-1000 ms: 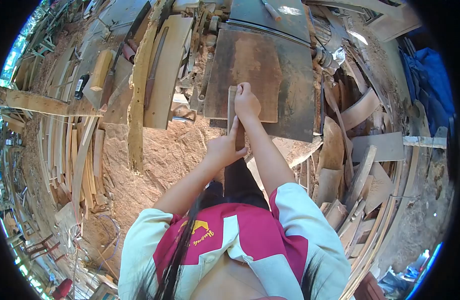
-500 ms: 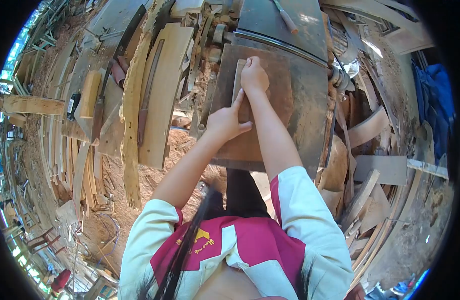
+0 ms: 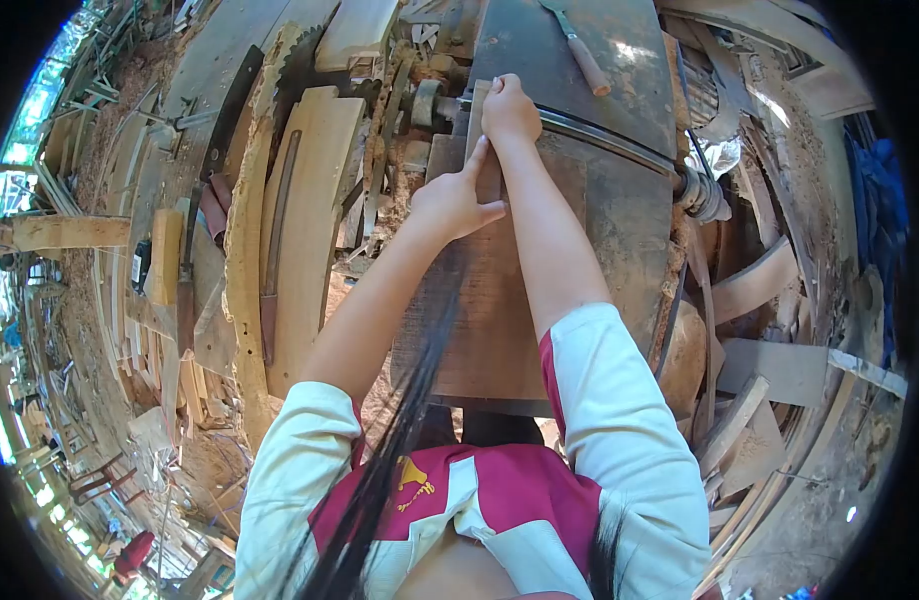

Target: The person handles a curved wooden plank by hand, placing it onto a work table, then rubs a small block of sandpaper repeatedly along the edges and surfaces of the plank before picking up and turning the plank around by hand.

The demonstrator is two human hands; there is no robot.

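Observation:
A narrow wooden strip (image 3: 490, 182) lies lengthwise on the brown wooden bed (image 3: 500, 330) of a planing machine, its far end by the metal cutter shaft (image 3: 608, 140). My right hand (image 3: 512, 108) is closed over the strip's far part, beside the shaft. Just behind it, my left hand (image 3: 450, 206) rests against the strip with the index finger stretched forward and the thumb spread out to the right. The left hand's other fingers are hidden. Part of the strip is covered by my hands.
Beyond the shaft, a wooden-handled tool (image 3: 588, 67) lies on the dark metal table (image 3: 630, 85). At left are planks (image 3: 315, 230), a long saw blade (image 3: 230, 125) and a yellowish wooden block (image 3: 165, 255). Offcuts (image 3: 750, 270) pile up at right; a belt pulley (image 3: 702, 195) sits at the table's edge.
Both hands and the wooden strip have moved forward along the bed, up to the cutter shaft. The camera view has shifted, and my body is closer to the machine.

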